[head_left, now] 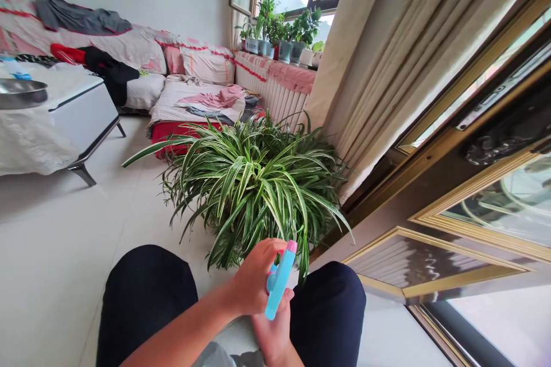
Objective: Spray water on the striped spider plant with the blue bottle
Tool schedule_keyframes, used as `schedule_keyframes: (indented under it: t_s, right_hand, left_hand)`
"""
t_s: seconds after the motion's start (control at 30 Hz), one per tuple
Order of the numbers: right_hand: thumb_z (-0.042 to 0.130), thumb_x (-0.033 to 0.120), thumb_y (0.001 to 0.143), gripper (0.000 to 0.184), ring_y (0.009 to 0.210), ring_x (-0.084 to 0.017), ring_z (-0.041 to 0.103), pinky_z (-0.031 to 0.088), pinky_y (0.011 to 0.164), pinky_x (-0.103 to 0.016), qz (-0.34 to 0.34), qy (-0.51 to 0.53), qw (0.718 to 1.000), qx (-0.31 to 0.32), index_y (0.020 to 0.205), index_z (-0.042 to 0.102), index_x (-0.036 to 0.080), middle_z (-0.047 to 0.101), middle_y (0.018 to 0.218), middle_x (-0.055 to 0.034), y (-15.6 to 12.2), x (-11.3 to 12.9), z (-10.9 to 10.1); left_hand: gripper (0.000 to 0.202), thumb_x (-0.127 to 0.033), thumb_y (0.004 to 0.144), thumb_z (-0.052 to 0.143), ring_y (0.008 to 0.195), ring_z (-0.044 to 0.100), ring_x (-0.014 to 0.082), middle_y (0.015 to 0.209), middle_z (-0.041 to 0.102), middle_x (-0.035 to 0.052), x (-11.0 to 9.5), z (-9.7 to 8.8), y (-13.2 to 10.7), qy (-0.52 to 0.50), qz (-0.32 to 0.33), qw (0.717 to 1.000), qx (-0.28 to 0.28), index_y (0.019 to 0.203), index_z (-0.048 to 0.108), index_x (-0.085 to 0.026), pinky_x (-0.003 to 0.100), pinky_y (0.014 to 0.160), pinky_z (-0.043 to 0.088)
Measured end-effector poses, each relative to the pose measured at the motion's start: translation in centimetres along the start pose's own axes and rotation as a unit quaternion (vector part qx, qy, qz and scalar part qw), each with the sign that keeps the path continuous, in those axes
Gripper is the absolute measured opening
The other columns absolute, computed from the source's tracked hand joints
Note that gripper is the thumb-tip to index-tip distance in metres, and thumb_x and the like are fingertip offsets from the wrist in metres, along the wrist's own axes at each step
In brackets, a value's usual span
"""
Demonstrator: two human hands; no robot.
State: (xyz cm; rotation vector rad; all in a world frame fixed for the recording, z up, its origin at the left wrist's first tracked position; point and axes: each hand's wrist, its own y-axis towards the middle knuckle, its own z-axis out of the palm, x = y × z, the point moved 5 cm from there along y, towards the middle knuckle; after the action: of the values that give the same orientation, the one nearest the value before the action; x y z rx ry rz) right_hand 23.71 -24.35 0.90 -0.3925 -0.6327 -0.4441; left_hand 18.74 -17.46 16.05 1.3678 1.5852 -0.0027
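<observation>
A spray bottle with a light blue head (279, 287) and a pink tip is between my knees, the tip towards the plant. My left hand (253, 278) is closed around it, fingers curled near the pink end. Below it, my right hand (275, 327) is closed against the lower part of the bottle, most of which is hidden by the hands. Just beyond the hands spreads a large spider plant (258, 183) with long green-and-cream striped leaves. Some leaves hang close to the bottle's tip, and its pot is hidden under the foliage.
To the right are a beige curtain (370, 57) and an open brown door (387, 264) with gold trim. A cloth-covered table (81, 120) with a metal bowl (21, 93) stands left. Behind are a sofa (206, 66) with clothes and several potted plants (284, 40) by the window.
</observation>
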Motion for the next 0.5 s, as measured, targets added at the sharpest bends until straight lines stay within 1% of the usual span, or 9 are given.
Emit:
schedule_keyframes:
  t_s: [0.07,0.13,0.17,0.23,0.33,0.43,0.5]
  right_hand:
    - [0.069,0.05,0.075,0.022,0.087,-0.018,0.071,0.054,0.091,-0.038,0.036,0.066,0.997,0.009,0.082,0.071,0.029,0.073,0.08,0.0031,-0.1,-0.3,0.2]
    - [0.075,0.044,0.072,0.022,0.088,-0.016,0.07,0.052,0.093,-0.033,0.074,0.14,0.987,0.02,0.086,0.071,0.027,0.074,0.082,0.0045,-0.2,-0.4,0.7]
    - [0.076,0.042,0.071,0.024,0.09,-0.016,0.07,0.05,0.095,-0.032,0.087,0.165,0.982,0.026,0.087,0.071,0.026,0.075,0.084,0.0041,-0.3,-0.4,0.9]
    - [0.075,0.042,0.073,0.026,0.096,-0.017,0.069,0.048,0.097,-0.033,0.1,0.183,0.978,0.03,0.091,0.072,0.024,0.076,0.088,0.0022,-0.6,-0.3,1.3]
    - [0.074,0.041,0.074,0.028,0.1,-0.017,0.067,0.046,0.097,-0.033,0.104,0.188,0.976,0.024,0.094,0.071,0.022,0.076,0.094,0.0006,-0.8,-0.1,1.5]
    - [0.077,0.04,0.07,0.03,0.099,-0.018,0.068,0.046,0.097,-0.032,0.12,0.208,0.97,0.035,0.093,0.072,0.021,0.076,0.099,-0.0005,-0.9,-0.4,1.6]
    - [0.077,0.038,0.069,0.03,0.1,-0.018,0.068,0.046,0.098,-0.032,0.132,0.221,0.966,0.04,0.094,0.073,0.02,0.076,0.1,-0.0007,-0.9,-0.7,1.5]
  left_hand:
    - [0.06,-0.029,0.067,0.061,0.112,0.058,0.0273,0.121,0.061,0.0105,0.2,0.2,0.0,-0.011,-0.021,1.0,-0.002,0.124,0.042,-0.022,0.047,0.098,0.048]
    - [0.059,-0.028,0.068,0.061,0.112,0.058,0.0269,0.121,0.061,0.0103,0.5,0.4,0.0,-0.013,-0.048,0.999,-0.007,0.124,0.044,-0.023,0.046,0.099,0.047]
    - [0.058,-0.027,0.067,0.061,0.111,0.059,0.0267,0.12,0.061,0.0104,0.6,0.4,0.0,-0.011,-0.064,0.998,-0.01,0.123,0.045,-0.023,0.046,0.098,0.047]
    - [0.054,-0.028,0.066,0.062,0.107,0.06,0.0268,0.116,0.062,0.0108,0.9,0.4,0.0,-0.004,-0.095,0.995,-0.018,0.119,0.048,-0.022,0.047,0.096,0.048]
    - [0.047,-0.028,0.064,0.064,0.093,0.061,0.0252,0.105,0.064,0.0099,0.8,0.5,0.2,0.008,-0.117,0.993,-0.027,0.109,0.053,-0.02,0.047,0.087,0.051]
    - [0.036,-0.026,0.062,0.064,0.08,0.058,0.0213,0.091,0.064,0.0065,0.5,0.6,0.6,0.023,-0.114,0.993,-0.036,0.096,0.054,-0.02,0.042,0.076,0.052]
    - [0.026,-0.025,0.062,0.063,0.074,0.056,0.0196,0.083,0.063,0.0044,0.1,0.6,0.8,0.033,-0.104,0.993,-0.045,0.086,0.053,-0.021,0.038,0.071,0.052]
